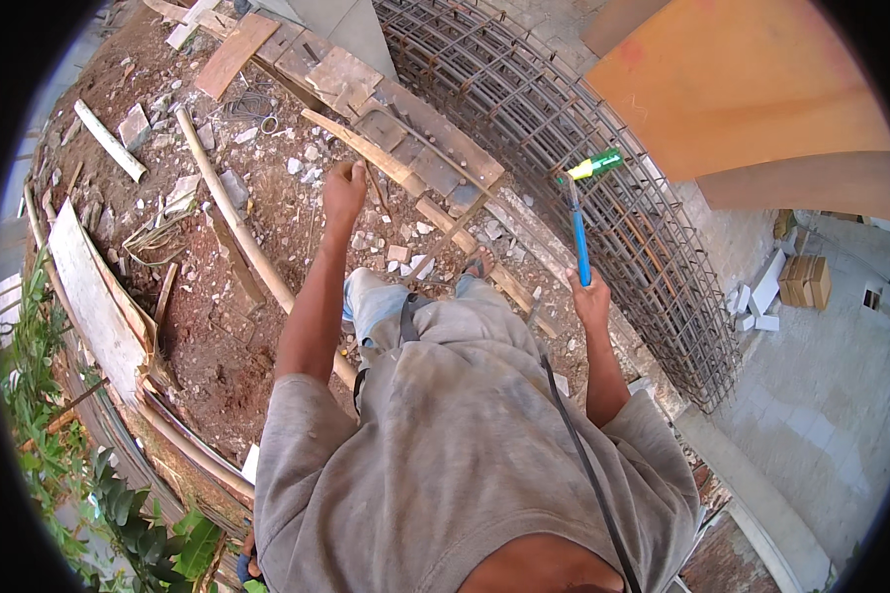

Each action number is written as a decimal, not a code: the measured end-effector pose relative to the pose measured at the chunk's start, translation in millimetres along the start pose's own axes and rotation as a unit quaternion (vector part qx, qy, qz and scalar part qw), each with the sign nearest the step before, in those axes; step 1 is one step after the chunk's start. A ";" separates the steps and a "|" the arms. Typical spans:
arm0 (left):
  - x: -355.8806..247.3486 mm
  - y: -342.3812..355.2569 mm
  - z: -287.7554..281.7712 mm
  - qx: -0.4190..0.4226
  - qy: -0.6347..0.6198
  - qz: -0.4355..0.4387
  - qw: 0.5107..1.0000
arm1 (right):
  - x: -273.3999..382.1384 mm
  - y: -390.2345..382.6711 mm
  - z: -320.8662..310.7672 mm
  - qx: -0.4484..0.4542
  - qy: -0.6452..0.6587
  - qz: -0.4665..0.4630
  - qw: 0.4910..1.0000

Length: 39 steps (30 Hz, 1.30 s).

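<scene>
My right hand (591,301) is closed around the lower end of a hammer (581,242) with a blue grip and a grey shaft. The hammer's top end, bright green and yellow, points away from me beside the rebar cage (613,198). My left hand (344,193) is held out in front as a loose fist, fingers curled in; whether something small is in it I cannot make out. Just past that hand lies a long wooden strip (366,148), next to a line of weathered formwork boards (430,119).
Red soil with stone rubble surrounds my feet. A long pole (222,198) crosses the ground on the left, near a pale bent sheet (94,296) and green plants (40,395). To the right are an orange-brown panel (752,79), a cardboard box (805,282) and grey paving (811,385).
</scene>
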State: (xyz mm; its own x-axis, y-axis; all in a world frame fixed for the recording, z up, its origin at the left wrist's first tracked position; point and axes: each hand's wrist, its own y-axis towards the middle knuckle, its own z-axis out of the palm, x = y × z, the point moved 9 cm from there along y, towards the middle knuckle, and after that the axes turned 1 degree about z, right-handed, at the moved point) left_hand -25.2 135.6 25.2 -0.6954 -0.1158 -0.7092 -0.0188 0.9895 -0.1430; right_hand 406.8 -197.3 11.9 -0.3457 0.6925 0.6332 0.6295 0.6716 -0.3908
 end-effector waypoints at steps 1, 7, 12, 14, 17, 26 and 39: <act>-4.4 20.2 -14.1 -0.046 0.013 0.041 0.998 | -5.2 1.7 3.4 0.004 0.024 0.017 1.000; -44.0 103.8 5.6 -0.006 0.075 0.212 0.974 | -14.2 1.1 9.5 -0.041 0.005 -0.004 0.999; -22.4 107.1 2.2 0.045 0.023 0.201 0.978 | -34.3 0.7 25.8 -0.031 0.013 0.031 0.999; -13.0 111.0 -9.5 -0.001 0.041 0.176 0.984 | -32.6 1.6 25.1 -0.050 -0.009 0.013 0.999; -35.7 109.6 1.6 -0.021 0.064 0.304 0.950 | -34.7 0.7 25.7 -0.043 -0.031 0.033 0.998; -18.6 137.4 26.8 -0.025 -0.033 0.201 0.979 | -26.3 1.2 29.0 0.002 -0.005 0.084 0.996; 3.3 165.6 40.5 0.102 0.012 0.035 0.994 | 64.9 31.3 -24.6 0.080 -0.128 0.016 0.988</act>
State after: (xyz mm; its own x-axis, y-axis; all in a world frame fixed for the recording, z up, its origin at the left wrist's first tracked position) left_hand -1.6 295.5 -28.8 -0.7066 -0.0422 -0.7064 0.1756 0.9565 -0.2328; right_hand 421.2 -137.8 57.1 -0.5054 0.7441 0.4370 0.5320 0.6674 -0.5211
